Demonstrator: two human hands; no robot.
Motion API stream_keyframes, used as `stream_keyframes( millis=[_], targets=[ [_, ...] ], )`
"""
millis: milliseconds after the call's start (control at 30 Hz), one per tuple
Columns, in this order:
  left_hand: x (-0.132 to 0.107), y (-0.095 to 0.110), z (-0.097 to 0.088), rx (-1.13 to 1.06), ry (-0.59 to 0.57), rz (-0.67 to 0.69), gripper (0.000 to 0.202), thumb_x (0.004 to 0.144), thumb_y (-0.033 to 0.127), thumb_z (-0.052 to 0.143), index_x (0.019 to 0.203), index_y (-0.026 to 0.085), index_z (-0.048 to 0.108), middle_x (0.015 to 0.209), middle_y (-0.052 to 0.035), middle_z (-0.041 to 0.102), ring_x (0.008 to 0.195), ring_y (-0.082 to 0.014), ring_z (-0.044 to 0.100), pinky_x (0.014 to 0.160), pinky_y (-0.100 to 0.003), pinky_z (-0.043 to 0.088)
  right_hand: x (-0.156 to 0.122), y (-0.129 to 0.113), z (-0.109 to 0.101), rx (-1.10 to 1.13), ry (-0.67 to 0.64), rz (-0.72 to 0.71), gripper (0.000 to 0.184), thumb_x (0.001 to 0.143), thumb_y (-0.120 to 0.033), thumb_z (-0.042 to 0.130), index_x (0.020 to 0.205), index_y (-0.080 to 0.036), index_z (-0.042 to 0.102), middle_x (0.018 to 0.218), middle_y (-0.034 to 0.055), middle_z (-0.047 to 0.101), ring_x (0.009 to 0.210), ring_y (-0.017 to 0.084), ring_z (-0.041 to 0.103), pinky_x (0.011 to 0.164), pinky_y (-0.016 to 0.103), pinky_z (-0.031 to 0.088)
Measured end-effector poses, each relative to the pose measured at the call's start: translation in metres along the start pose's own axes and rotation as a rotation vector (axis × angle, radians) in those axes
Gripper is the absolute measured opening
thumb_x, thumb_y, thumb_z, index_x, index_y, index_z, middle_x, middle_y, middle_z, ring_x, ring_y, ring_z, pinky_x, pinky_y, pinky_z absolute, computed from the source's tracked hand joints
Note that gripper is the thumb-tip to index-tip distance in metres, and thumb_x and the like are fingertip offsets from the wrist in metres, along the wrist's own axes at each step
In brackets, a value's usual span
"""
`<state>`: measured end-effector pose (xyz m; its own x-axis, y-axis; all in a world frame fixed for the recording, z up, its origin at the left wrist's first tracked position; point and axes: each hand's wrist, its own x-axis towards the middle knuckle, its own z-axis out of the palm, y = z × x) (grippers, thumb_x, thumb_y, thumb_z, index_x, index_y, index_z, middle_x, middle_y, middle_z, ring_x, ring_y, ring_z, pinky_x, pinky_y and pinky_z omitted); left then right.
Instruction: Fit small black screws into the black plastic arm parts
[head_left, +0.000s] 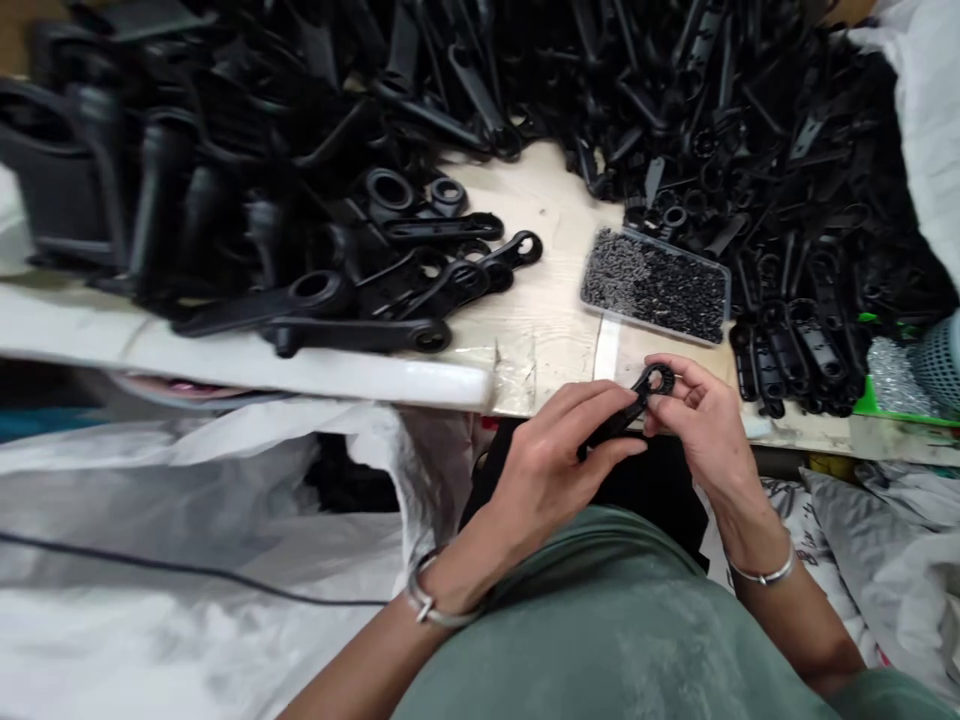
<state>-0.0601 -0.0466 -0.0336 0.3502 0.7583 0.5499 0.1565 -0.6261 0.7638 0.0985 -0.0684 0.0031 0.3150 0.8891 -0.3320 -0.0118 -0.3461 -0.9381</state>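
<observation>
Between my two hands, just over the table's front edge, is a black plastic arm part (640, 392) with a ring at its end. My left hand (559, 445) is closed around the long body of the part, thumb below and fingers on top. With thumb and fingers, my right hand (697, 415) pinches the ring end; whether a small piece is also in those fingertips I cannot tell. Just beyond the hands stands a clear plastic box (652, 335) full of small dark pieces, too small to name.
Large black plastic parts (157, 190) are heaped at the left, and smaller ones (690, 110) at the back right. Several similar arm parts (799, 345) lie in a row at right, beside a green tray (868, 398) and a blue-grey basket (937, 365). White padding (375, 375) edges the table.
</observation>
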Motion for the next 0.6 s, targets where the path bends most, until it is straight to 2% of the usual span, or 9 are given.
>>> stream_keyframes(
  millis=[67,100,167,233,300,367,400,467,600],
  targets=[
    [0.004,-0.003,-0.010,0.027,-0.054,0.056,0.029,0.088,0.030,0.071,0.114,0.020,0.065,0.101,-0.0050,0.074,0.094,-0.0175,0.070,0.086,-0.030,0.058,-0.001,-0.006,-0.012,-0.108,-0.032,-0.050,0.041,0.067,-0.020,0.064,0.107,-0.018,0.065,0.065,-0.0066,0.058,0.051,0.009,0.055,0.051,0.024,0.048],
    [0.007,-0.006,-0.017,0.083,-0.040,0.079,0.029,0.088,0.028,0.071,0.115,0.022,0.065,0.101,-0.0042,0.074,0.094,-0.0184,0.069,0.086,-0.032,0.057,-0.002,-0.010,-0.020,-0.158,-0.031,-0.087,0.041,0.068,-0.020,0.064,0.109,-0.019,0.066,0.067,-0.0060,0.058,0.051,0.009,0.055,0.051,0.024,0.047],
    [0.014,-0.014,-0.034,0.237,0.053,0.129,0.032,0.087,0.020,0.071,0.117,0.027,0.066,0.103,-0.0024,0.074,0.093,-0.0206,0.069,0.087,-0.036,0.055,-0.003,-0.022,-0.041,-0.234,0.010,-0.179,0.043,0.071,-0.020,0.065,0.114,-0.021,0.067,0.069,-0.0057,0.057,0.052,0.009,0.055,0.050,0.025,0.046],
    [0.021,-0.026,-0.051,0.381,0.173,0.173,0.035,0.084,0.022,0.072,0.117,0.033,0.068,0.099,-0.0012,0.076,0.087,-0.0241,0.068,0.083,-0.041,0.053,-0.004,-0.038,-0.068,-0.279,0.109,-0.273,0.045,0.075,-0.020,0.067,0.120,-0.024,0.066,0.064,-0.0070,0.054,0.052,0.010,0.055,0.050,0.026,0.046],
    [0.028,-0.039,-0.067,0.519,0.163,0.069,0.031,0.085,0.028,0.068,0.116,0.036,0.070,0.104,-0.0028,0.076,0.095,-0.0307,0.066,0.090,-0.051,0.047,-0.003,-0.058,-0.099,-0.314,0.254,-0.354,0.048,0.076,-0.017,0.068,0.124,-0.024,0.065,0.056,-0.0080,0.049,0.050,0.011,0.054,0.051,0.027,0.046],
    [0.036,-0.048,-0.078,0.627,0.163,-0.055,0.022,0.088,0.038,0.061,0.107,0.037,0.073,0.103,-0.0035,0.075,0.101,-0.0354,0.062,0.093,-0.058,0.039,0.003,-0.077,-0.129,-0.367,0.390,-0.383,0.050,0.074,-0.012,0.069,0.123,-0.019,0.067,0.052,-0.0067,0.050,0.049,0.012,0.052,0.051,0.028,0.044],
    [0.040,-0.051,-0.081,0.664,0.157,-0.116,0.021,0.090,0.042,0.057,0.103,0.038,0.074,0.102,-0.0034,0.075,0.103,-0.0367,0.059,0.094,-0.061,0.035,0.008,-0.085,-0.143,-0.393,0.441,-0.377,0.050,0.073,-0.010,0.069,0.122,-0.017,0.068,0.051,-0.0054,0.051,0.049,0.012,0.052,0.050,0.029,0.042],
    [0.046,-0.052,-0.083,0.692,0.147,-0.202,0.026,0.091,0.048,0.050,0.097,0.040,0.074,0.102,-0.0025,0.074,0.105,-0.0375,0.055,0.095,-0.064,0.028,0.019,-0.098,-0.164,-0.421,0.461,-0.309,0.048,0.075,-0.008,0.066,0.122,-0.015,0.069,0.052,-0.0034,0.053,0.050,0.011,0.050,0.050,0.029,0.037],
    [0.056,-0.052,-0.079,0.684,0.070,-0.268,0.035,0.096,0.046,0.040,0.084,0.037,0.071,0.100,-0.0008,0.071,0.103,-0.0337,0.048,0.092,-0.063,0.020,0.047,-0.116,-0.177,-0.392,0.430,-0.126,0.051,0.078,-0.008,0.059,0.128,-0.016,0.067,0.054,-0.0055,0.049,0.048,0.007,0.044,0.050,0.030,0.030]
  ],
)
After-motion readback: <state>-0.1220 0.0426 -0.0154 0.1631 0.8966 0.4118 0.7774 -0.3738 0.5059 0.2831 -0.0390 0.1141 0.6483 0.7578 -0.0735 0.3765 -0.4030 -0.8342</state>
